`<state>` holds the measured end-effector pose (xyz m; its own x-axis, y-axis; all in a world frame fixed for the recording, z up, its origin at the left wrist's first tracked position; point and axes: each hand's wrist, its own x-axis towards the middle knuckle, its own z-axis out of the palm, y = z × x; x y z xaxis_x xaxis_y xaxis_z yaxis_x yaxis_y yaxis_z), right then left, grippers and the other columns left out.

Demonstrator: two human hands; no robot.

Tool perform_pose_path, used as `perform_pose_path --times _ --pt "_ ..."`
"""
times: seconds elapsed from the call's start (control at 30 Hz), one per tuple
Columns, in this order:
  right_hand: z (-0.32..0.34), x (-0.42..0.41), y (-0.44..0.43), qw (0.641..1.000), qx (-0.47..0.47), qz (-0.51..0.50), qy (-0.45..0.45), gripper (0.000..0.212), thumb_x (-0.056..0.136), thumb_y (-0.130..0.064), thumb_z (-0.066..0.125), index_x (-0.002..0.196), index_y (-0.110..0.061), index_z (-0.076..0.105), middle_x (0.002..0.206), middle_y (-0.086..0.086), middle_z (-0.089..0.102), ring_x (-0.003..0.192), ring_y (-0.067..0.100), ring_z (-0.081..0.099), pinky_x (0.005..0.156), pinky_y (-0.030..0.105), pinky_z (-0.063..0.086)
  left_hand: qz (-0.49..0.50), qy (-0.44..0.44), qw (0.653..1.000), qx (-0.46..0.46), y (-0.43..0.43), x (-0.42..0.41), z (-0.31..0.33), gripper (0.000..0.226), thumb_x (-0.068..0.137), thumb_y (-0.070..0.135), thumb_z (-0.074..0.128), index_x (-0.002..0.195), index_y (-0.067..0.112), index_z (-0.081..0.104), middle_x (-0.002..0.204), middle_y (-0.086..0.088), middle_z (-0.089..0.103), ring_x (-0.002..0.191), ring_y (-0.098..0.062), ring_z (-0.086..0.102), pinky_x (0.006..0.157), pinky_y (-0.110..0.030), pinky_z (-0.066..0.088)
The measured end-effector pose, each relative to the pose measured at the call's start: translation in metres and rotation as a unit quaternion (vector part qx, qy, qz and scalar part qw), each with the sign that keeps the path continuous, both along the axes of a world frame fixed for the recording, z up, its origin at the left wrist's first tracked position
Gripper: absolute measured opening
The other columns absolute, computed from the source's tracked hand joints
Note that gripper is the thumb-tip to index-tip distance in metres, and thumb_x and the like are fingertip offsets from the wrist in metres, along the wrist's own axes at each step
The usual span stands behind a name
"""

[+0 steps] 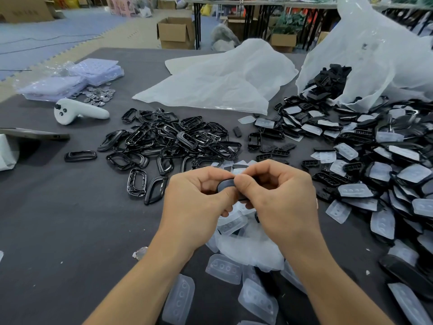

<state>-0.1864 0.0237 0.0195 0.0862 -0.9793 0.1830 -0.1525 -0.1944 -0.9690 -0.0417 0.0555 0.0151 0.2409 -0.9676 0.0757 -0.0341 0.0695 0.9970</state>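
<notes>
Black part: a small dark rounded piece is held above the table, between both hands and in front of the frame pile. The fingers cover most of it, so its full shape cannot be made out.
Left hand: the left hand has its fingers curled and pinches the left end of the piece.
Right hand: the right hand has its thumb pressed over the right end, with its fingers curled beneath.
Hidden zone: clear pads lie under and below the hands, partly covered by the wrists.
Open bag: a white plastic bag stands at the right rear, its top cut off by the frame edge. It holds black parts that spill out of its mouth onto the table.
Flat bag: a second white bag lies collapsed at centre rear; no contents can be seen.
Frame pile: glossy black frames lie loose at centre.
Right heap: black shells fitted with clear pads run out of view at the right edge.
Left side: a white controller lies near a pile of metal discs and stacked clear packs. A flat dark device is cut off at the left edge.
</notes>
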Motion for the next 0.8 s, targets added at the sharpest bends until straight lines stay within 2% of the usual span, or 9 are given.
perform_pose_path --times 0.07,0.13,0.2,0.4,0.47,0.53,0.6,0.67,0.8 --pt "0.000 0.000 -0.001 1.000 -0.005 -0.004 0.005 0.012 0.083 -0.018 0.083 0.078 -0.026 0.076 0.069 -0.001 0.075 0.064 0.022 0.074 0.059 0.038 0.062 -0.001 0.000 1.000 -0.003 0.000 -0.001 0.001 0.027 0.081 -0.004 0.081 0.085 0.022 0.082 0.063 -0.008 0.073 0.049 -0.014 0.059 0.051 -0.021 0.050" --pt "0.001 -0.001 -0.003 1.000 -0.013 0.008 -0.007 0.017 0.087 -0.010 0.080 0.078 -0.023 0.076 0.068 0.000 0.075 0.061 0.019 0.073 0.056 0.028 0.058 0.000 0.017 1.000 -0.002 0.000 0.001 0.001 0.024 0.081 -0.006 0.080 0.084 0.017 0.082 0.063 -0.011 0.073 0.048 -0.014 0.058 0.050 -0.021 0.050" --pt "0.002 -0.003 -0.004 0.999 -0.019 0.021 -0.018 0.020 0.090 -0.004 0.076 0.080 -0.021 0.077 0.069 0.000 0.074 0.060 0.018 0.072 0.056 0.024 0.056 0.004 0.033 0.999 0.000 0.000 0.001 0.001 0.023 0.080 -0.009 0.078 0.083 0.014 0.082 0.062 -0.012 0.072 0.047 -0.014 0.058 0.049 -0.022 0.050" --pt "0.001 -0.005 -0.006 0.999 -0.014 0.043 -0.019 0.025 0.097 0.002 0.064 0.087 -0.018 0.076 0.074 0.003 0.075 0.061 0.021 0.072 0.057 0.029 0.060 0.014 0.047 0.999 0.007 0.000 0.001 0.001 0.023 0.081 -0.012 0.075 0.087 0.010 0.081 0.062 -0.012 0.071 0.047 -0.014 0.058 0.049 -0.022 0.050" --pt "0.004 -0.008 -0.007 0.998 -0.002 0.054 -0.014 0.030 0.096 0.003 0.062 0.088 -0.022 0.078 0.077 0.003 0.076 0.065 0.023 0.072 0.060 0.033 0.061 0.018 0.058 0.998 0.015 -0.001 0.002 0.000 0.022 0.082 -0.012 0.075 0.088 0.007 0.081 0.062 -0.011 0.071 0.046 -0.014 0.057 0.048 -0.022 0.050" --pt "0.007 -0.012 -0.006 0.996 -0.013 0.081 0.030 0.032 0.089 0.001 0.069 0.095 -0.029 0.078 0.081 -0.002 0.077 0.068 0.020 0.072 0.061 0.034 0.061 0.022 0.081 0.996 0.027 -0.003 0.004 -0.002 0.021 0.083 -0.011 0.075 0.089 0.007 0.081 0.062 -0.010 0.070 0.047 -0.014 0.056 0.048 -0.021 0.049" --pt "0.009 -0.014 -0.003 0.989 -0.040 0.100 0.100 0.041 0.080 -0.002 0.078 0.105 -0.035 0.076 0.085 -0.011 0.077 0.073 0.009 0.074 0.066 0.024 0.060 0.020 0.106 0.993 0.044 -0.004 0.006 -0.003 0.019 0.084 -0.010 0.075 0.090 0.008 0.081 0.062 -0.008 0.069 0.047 -0.012 0.056 0.048 -0.020 0.048" --pt "0.009 -0.013 -0.001 0.984 -0.061 0.077 0.149 0.045 0.075 -0.006 0.083 0.108 -0.036 0.076 0.085 -0.014 0.076 0.076 0.002 0.073 0.067 0.013 0.055 0.013 0.106 0.993 0.057 -0.005 0.007 -0.005 0.019 0.084 -0.008 0.075 0.092 0.008 0.082 0.062 -0.006 0.068 0.048 -0.010 0.056 0.049 -0.019 0.048" --pt "0.008 -0.014 -0.002 0.983 -0.075 0.055 0.160 0.036 0.075 -0.015 0.087 0.104 -0.034 0.079 0.082 -0.022 0.072 0.073 0.001 0.070 0.064 0.009 0.050 0.003 0.084 0.994 0.064 -0.005 0.007 -0.007 0.015 0.087 0.000 0.077 0.091 0.013 0.083 0.066 -0.005 0.070 0.053 -0.011 0.059 0.051 -0.019 0.050"
